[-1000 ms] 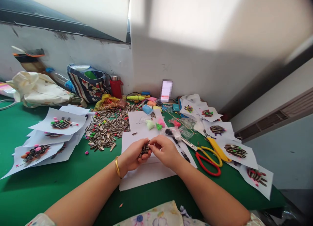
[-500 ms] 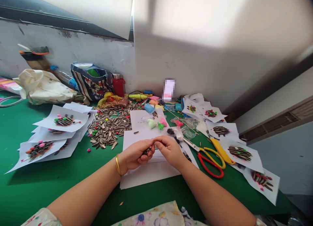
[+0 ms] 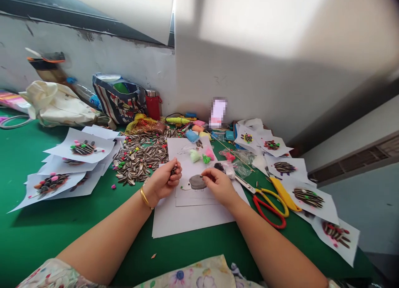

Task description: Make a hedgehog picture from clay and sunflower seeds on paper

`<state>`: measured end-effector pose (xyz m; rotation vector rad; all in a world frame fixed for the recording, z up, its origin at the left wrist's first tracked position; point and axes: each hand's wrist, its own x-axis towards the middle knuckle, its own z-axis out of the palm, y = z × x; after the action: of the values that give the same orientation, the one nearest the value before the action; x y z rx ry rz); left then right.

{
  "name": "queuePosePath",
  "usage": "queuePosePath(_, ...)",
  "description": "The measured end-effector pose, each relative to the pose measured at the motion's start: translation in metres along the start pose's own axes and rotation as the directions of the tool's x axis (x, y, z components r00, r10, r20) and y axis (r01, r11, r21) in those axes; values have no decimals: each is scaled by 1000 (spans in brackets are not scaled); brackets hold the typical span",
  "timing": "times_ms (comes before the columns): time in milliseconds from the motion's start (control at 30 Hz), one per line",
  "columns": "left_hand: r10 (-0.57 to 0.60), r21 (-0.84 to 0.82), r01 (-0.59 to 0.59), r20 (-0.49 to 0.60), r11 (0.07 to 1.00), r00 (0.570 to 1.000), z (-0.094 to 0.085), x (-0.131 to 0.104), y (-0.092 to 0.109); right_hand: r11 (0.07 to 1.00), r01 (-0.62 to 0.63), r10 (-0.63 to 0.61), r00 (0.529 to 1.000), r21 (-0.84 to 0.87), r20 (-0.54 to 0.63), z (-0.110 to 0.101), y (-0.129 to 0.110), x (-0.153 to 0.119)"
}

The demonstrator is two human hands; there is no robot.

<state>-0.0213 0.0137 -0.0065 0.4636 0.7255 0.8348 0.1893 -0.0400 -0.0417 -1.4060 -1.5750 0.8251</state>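
Note:
My left hand (image 3: 165, 180) is closed around a small bunch of sunflower seeds (image 3: 173, 171), left of a grey clay oval (image 3: 197, 181). The oval lies on a white paper sheet (image 3: 187, 199), with short drawn legs below it and small dots at its left end. At the oval's upper right edge, my right hand (image 3: 218, 185) pinches what looks like one sunflower seed (image 3: 202, 176) between thumb and finger. Whether the seed touches the clay I cannot tell. A large pile of striped sunflower seeds (image 3: 140, 159), mixed with coloured bits, spreads beyond my left hand.
Red-and-yellow scissors (image 3: 270, 209) lie right of my right arm, beside a yellow comb-like tool (image 3: 283, 193). Papers with seed-covered clay figures (image 3: 83, 148) are stacked left; more finished-looking papers (image 3: 308, 197) line the right edge. Coloured clay lumps (image 3: 195, 156), a red bottle (image 3: 152, 106) and bags stand behind.
My hands have moved apart: the left drew back to the left with its seeds, the right lowered toward the paper. The grey clay oval has come into view between them.

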Motion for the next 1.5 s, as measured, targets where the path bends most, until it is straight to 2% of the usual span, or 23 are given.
queuePosePath(200,-51,-8,51,3,999,999,-2,4,-7,976,-29,49,995,-215,91,-9,3,2)
queuePosePath(367,-57,7,57,17,998,998,-3,5,-11,970,-63,94,988,-234,122,-13,-1,2)
queuePosePath(533,-60,2,60,19,998,998,-4,6,-11,974,2,26,992,-227,120,-5,-7,-1)
queuePosePath(733,-55,6,55,22,998,998,-4,6,-12,918,213,-170,974,-335,152,9,-15,-1)
queuePosePath(833,-51,11,51,22,999,998,-3,6,-11,883,264,-217,963,-388,163,14,-13,1)
queuePosePath(1100,-49,22,49,28,999,998,-3,6,-11,796,311,-253,950,-520,181,17,-13,0)
queuePosePath(1500,-36,54,35,17,998,999,-2,7,-12,674,343,-230,939,-654,256,22,-15,2)
